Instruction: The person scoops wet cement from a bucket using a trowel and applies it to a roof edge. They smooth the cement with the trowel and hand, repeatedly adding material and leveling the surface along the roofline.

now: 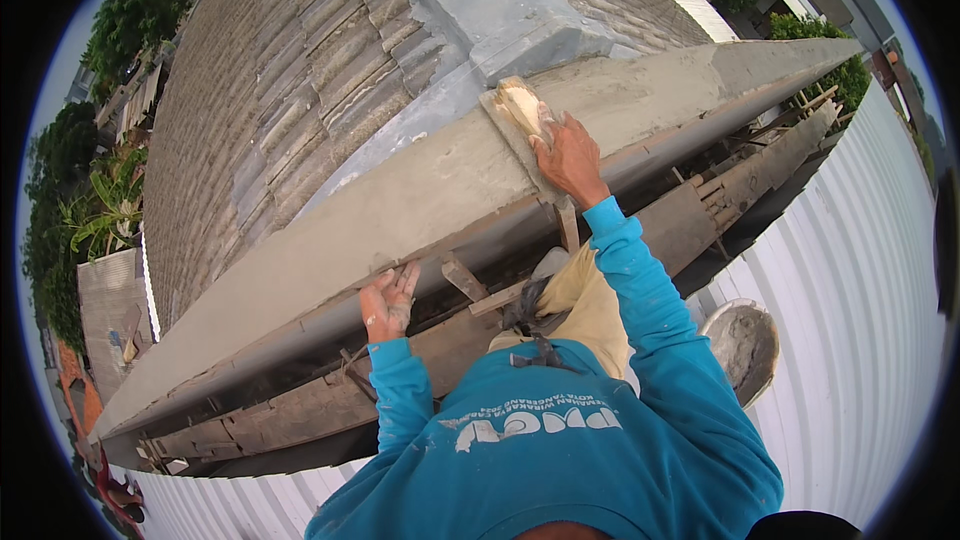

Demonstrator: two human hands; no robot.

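Note:
My right hand [572, 158] is closed on a wooden plastering float [512, 138], whose board lies against the wet grey mortar face of a long ledge [400, 192]. A pale handle block stands up from the board, partly covered by my fingers. Lower and to the left, my left hand [389, 302] has its fingers stretched out, the tips at the ledge's lower edge, with no tool in it. Smears of mortar mark this hand. The ledge comes to a corner near the float and runs away to both sides.
Above the ledge rise grey roof tiles [290, 90] and a ridge cap [500, 15]. A mortar bucket [774, 345] stands at my right on white corrugated roofing [850, 260]. Wooden planks [680, 230] and short timber props [463, 278] lie below the ledge, around my legs.

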